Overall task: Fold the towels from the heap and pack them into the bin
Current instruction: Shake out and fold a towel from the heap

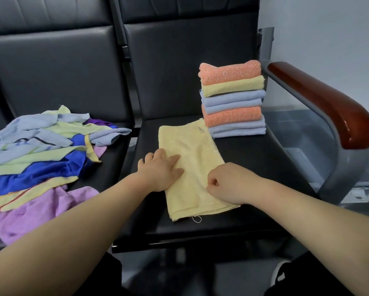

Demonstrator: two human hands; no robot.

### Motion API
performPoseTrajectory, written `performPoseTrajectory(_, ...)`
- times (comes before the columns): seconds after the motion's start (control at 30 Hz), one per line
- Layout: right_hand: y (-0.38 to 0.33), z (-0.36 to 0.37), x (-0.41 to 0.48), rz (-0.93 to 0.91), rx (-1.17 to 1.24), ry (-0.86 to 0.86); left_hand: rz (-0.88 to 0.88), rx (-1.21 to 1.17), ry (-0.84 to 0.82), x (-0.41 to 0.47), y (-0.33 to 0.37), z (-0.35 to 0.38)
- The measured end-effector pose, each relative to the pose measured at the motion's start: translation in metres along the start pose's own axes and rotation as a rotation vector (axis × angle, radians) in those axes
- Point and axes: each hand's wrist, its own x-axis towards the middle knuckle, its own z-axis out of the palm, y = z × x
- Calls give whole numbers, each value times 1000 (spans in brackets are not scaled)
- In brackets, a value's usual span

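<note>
One yellow towel point(192, 167) lies flat on the right seat point(254, 167) of two black seats, and both hands are on it. The left hand point(160, 170) presses on its left edge with straight, spread fingers, palm down, holding nothing. The right hand point(224, 182) sits on the towel's near right part with fingers curled tight; whether they pinch cloth I cannot tell. A loose thread point(196, 218) hangs from the towel's near edge, between the two forearms. Beyond the right hand, touching the towel's far right corner, stands one stack point(232, 101) of folded towels showing seven bands: two orange, one yellow, four light blue. Whether each blue band is a separate towel I cannot tell. Left of the left hand, on the left seat point(57, 71), lies one heap point(40, 150) of unfolded towels in light blue, pale green, deep blue, purple, lilac and yellow, too tangled to count. To the right of the right hand, past one wooden armrest point(320, 103), one grey bin point(299, 154) sits lower down.
</note>
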Motion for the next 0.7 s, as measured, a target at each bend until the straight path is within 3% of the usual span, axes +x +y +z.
performPoseTrajectory(0.17,2,4,3,-38,32,41,-22,-104,62,-33,0,3)
performPoseTrajectory(0.3,3,9,5,-44,103,68,30,-521,-49,-58,5,-1)
performPoseTrajectory(0.37,3,11,4,-35,147,85,89,-732,-154,-70,6,-4)
performPoseTrajectory(0.47,4,14,1,-21,213,108,125,-1080,-444,-84,3,-8)
performPoseTrajectory(0.57,3,12,-4,10,286,55,169,-1127,-645,-92,-8,-13)
performPoseTrajectory(0.63,1,11,-6,21,316,5,195,-1149,-595,-90,-14,-14)
performPoseTrajectory(0.7,-1,10,-9,21,307,-31,174,-1107,-423,-88,-14,-14)
